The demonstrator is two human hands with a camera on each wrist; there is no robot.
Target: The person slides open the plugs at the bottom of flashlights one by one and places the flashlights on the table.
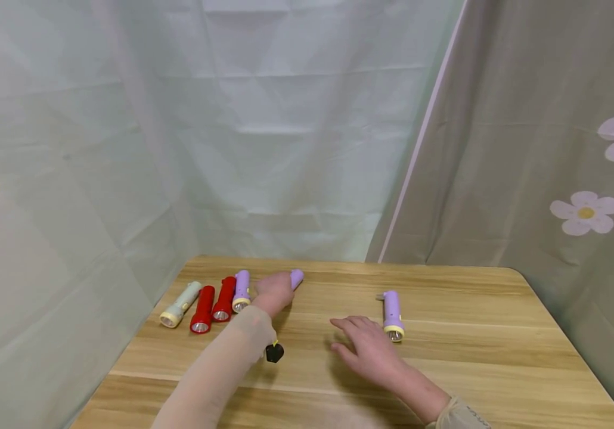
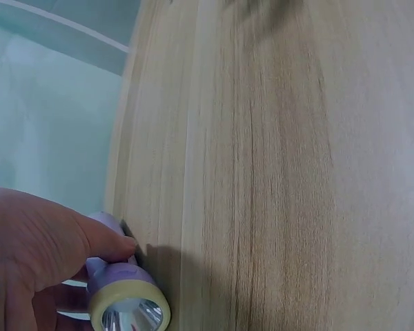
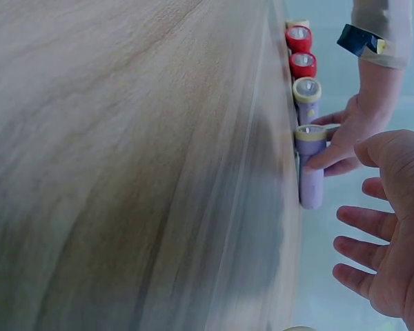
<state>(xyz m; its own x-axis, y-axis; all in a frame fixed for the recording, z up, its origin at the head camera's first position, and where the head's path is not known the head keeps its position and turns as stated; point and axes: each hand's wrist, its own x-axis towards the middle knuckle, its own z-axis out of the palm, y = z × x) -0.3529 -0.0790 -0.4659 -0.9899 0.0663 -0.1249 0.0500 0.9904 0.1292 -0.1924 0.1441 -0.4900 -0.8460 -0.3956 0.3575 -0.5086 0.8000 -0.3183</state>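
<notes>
In my left hand (image 1: pixel 276 291) is a purple flashlight (image 1: pixel 297 277) with a yellow rim. The left wrist view shows the thumb across the body of this flashlight (image 2: pixel 121 276), its lens end towards the camera and fingers round the other side. Over the middle of the table, my right hand (image 1: pixel 370 348) holds nothing, its fingers spread and slightly bent. Just beyond it to the right lies another purple flashlight (image 1: pixel 391 310), lens towards me, with a small piece sticking out near its back end.
Left of my left hand several flashlights lie side by side: a purple one (image 1: pixel 241 292), a red one (image 1: pixel 225 298), another red one (image 1: pixel 202 308) and a pale green one (image 1: pixel 182 302). The wooden table (image 1: pixel 473 357) ends at a hanging pale curtain (image 1: pixel 296 179).
</notes>
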